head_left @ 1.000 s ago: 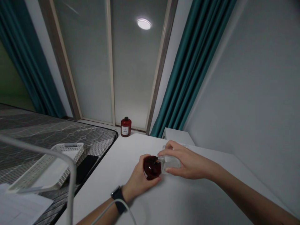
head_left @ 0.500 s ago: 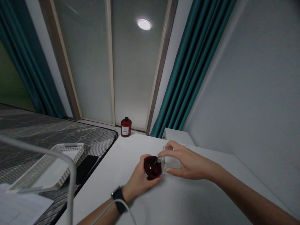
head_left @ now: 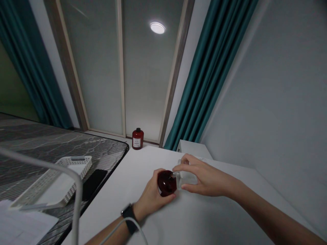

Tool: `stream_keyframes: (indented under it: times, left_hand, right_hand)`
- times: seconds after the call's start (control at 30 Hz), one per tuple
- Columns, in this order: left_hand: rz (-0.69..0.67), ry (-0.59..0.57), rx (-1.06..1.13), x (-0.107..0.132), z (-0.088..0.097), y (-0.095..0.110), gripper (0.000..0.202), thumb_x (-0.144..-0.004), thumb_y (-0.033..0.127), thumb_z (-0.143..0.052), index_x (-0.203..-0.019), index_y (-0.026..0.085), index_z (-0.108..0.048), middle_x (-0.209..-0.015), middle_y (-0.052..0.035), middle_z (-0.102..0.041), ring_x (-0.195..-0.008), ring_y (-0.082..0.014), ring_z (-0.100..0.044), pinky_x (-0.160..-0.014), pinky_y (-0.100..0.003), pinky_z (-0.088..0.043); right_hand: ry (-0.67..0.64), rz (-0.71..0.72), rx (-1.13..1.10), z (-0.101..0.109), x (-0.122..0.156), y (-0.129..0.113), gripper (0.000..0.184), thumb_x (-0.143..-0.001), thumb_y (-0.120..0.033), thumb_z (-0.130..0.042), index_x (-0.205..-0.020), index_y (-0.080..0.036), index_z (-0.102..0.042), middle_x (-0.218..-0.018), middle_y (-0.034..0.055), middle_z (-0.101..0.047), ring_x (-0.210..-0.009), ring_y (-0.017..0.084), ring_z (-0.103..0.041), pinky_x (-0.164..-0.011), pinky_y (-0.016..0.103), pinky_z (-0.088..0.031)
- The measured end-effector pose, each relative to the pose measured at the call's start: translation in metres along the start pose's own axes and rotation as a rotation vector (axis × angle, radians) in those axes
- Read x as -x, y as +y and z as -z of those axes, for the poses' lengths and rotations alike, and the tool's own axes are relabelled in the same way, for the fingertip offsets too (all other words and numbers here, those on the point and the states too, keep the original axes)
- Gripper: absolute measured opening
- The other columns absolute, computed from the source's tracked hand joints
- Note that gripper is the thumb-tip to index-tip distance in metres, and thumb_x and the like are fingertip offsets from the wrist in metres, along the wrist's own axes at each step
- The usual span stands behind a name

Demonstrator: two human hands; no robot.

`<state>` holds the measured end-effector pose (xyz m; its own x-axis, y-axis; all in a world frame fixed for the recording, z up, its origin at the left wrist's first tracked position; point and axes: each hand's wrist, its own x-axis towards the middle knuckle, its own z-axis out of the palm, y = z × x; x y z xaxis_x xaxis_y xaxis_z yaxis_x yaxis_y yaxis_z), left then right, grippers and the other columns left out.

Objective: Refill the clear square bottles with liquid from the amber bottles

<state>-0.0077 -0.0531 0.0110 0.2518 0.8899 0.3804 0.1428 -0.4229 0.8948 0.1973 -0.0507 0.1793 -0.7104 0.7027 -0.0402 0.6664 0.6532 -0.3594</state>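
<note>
Left hand [head_left: 154, 192] is curled right round a round dark-red glass bottle [head_left: 166, 183], while the right hand [head_left: 205, 180] pinches a clear square glass bottle [head_left: 187, 180] by its body, the two tips touching over a white tabletop [head_left: 204, 217]. Both look slick and breakable, so I'd grip the bodies. Can't tell what's inside either. A red bottle with a black cap [head_left: 138, 139] stands farther back.

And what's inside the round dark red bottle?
Dark walls hide what's inside the round dark red bottle, so I can't tell whether it holds liquid. The left hand covers its side, and the neck of a clear square bottle touches its top.
</note>
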Motion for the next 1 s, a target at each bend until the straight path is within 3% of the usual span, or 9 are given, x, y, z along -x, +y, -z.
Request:
stream_keyframes:
  times: [1.0]
  left_hand:
    - [-0.010, 0.023, -0.014, 0.0006, -0.0009, 0.0005, 0.069, -0.067, 0.023, -0.080, -0.125, 0.020, -0.043, -0.119, -0.0099, -0.063, -0.109, -0.0286, -0.064, -0.096, -0.042, -0.051]
  right_hand:
    - [-0.028, 0.013, 0.009, 0.0044, -0.0011, -0.0018, 0.046, -0.086, -0.032, -0.070, -0.130, -0.031, -0.059, -0.113, 0.0062, -0.050, -0.104, 0.023, -0.055, -0.096, 0.042, -0.046]
